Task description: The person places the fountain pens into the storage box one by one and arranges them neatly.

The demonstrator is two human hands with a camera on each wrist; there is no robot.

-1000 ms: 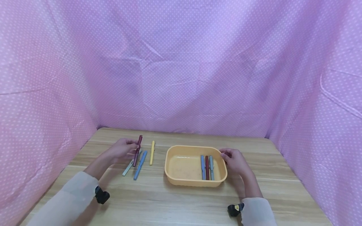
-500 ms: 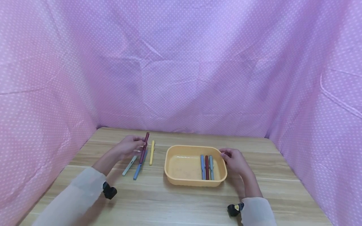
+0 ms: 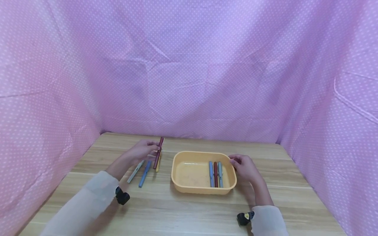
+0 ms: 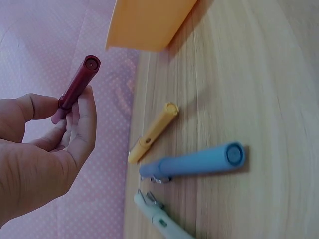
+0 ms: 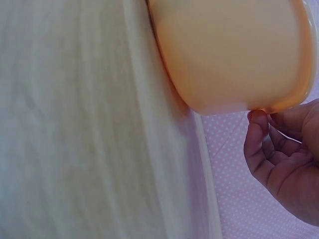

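Note:
My left hand (image 3: 142,152) pinches a dark red pen (image 3: 157,159) between thumb and fingers, above the table on the left. In the head view this pen partly covers a yellow pen (image 3: 158,165); the left wrist view has the yellow pen lying apart below it. Beside that lie a blue pen (image 4: 199,162) and a pale green pen (image 3: 135,171). At the far right corner of a yellow-orange plastic box (image 3: 200,190), my right hand (image 3: 245,167) pinches the rim. Inside the box's right part, a blue pen (image 3: 211,173), a red pen (image 3: 216,175) and a grey-green pen (image 3: 220,175) lie side by side.
The wooden table (image 3: 177,213) carries everything. Pink dotted cloth (image 3: 189,82) hangs behind it and along both sides. A small black camera (image 3: 122,196) sits on the left wrist, and another black camera (image 3: 244,219) on the right.
My left hand has moved to the right with the dark red pen, from over the green pen, past the blue one, to over the yellow pen. The right hand and box stay put.

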